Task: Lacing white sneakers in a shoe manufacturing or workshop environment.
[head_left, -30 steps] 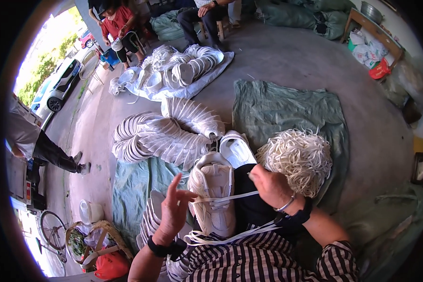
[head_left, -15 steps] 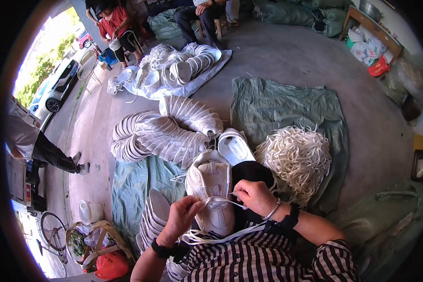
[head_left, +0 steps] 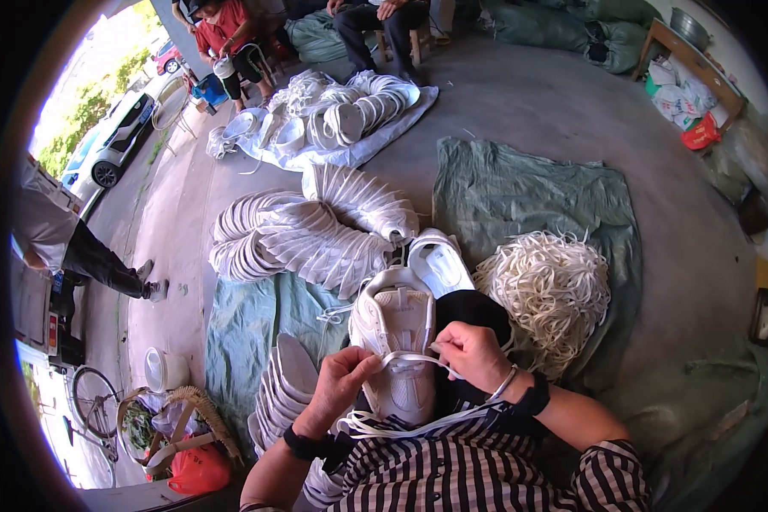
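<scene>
A cream-white sneaker [head_left: 404, 320] lies in my lap, its toe toward me and its opening away. Across its lacing area runs a flat white shoelace [head_left: 414, 356]. At the shoe's left side my left hand [head_left: 343, 382] is closed, pinching the lace between thumb and forefinger. On the right, my right hand [head_left: 474, 354] pinches the lace near its tip, close to the shoe's edge. More loose white laces [head_left: 427, 429] trail over my lap below the toe. Just beyond the sneaker lies another white shoe [head_left: 441, 264], with its insole showing.
A heap of white laces [head_left: 548, 294] lies on a green sheet [head_left: 529, 183] at right. Rows of nested white shoe uppers [head_left: 316, 235] stand ahead, another stack [head_left: 286, 384] at my left. Farther off are a shoe pile [head_left: 341, 119], seated people, and a walking person [head_left: 94, 247].
The view has shifted slightly, moving the scene rightward. Both hands still pinch the lace, which now arches across the shoe a little nearer its eyelets.
</scene>
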Demonstrator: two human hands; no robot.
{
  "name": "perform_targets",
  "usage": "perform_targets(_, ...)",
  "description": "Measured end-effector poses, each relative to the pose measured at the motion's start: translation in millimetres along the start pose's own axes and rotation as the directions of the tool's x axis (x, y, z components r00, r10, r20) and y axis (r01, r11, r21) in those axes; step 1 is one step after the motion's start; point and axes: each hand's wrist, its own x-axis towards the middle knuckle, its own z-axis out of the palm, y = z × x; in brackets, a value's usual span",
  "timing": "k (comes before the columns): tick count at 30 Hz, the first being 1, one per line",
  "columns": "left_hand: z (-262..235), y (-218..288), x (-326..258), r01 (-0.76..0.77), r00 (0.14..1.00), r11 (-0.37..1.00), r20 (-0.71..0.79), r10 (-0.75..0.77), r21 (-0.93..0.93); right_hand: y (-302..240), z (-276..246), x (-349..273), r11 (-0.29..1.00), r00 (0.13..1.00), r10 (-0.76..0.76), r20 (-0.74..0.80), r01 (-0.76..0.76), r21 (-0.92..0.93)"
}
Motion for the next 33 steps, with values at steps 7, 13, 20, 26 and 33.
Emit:
perform_targets(7, 5, 10, -5, 0.047, 0.998, 0.995, -0.027, -0.050, -0.087, 11, 0, -2, 0.378, 0.714, -0.630, 0.306, 0.626, -0.682)
perform_targets(13, 11, 8, 0, -0.042, 0.978, 0.971, -0.187, 0.088, 0.237, -2, 4, -1, 0.927, 0.977, -0.214, 0.004, 0.205, -0.314)
perform_targets(20, 20, 13, 4, -0.180, 0.894, 0.559, -0.102, 0.435, 0.809, 17, 7, 2, 0.567, 0.805, -0.568, 0.173, 0.535, -0.626)
perform_targets(26, 12, 2, 5, 0.016, 0.997, 0.997, -0.076, -0.022, -0.082, 18, 4, 1, 0.537, 0.790, -0.599, 0.134, 0.520, -0.664)
perform_targets(33, 13, 40, 17, -0.301, 0.891, 0.500, 0.053, 0.451, 0.812, 2, -4, 17, 0.559, 0.820, -0.440, 0.366, 0.569, -0.603)
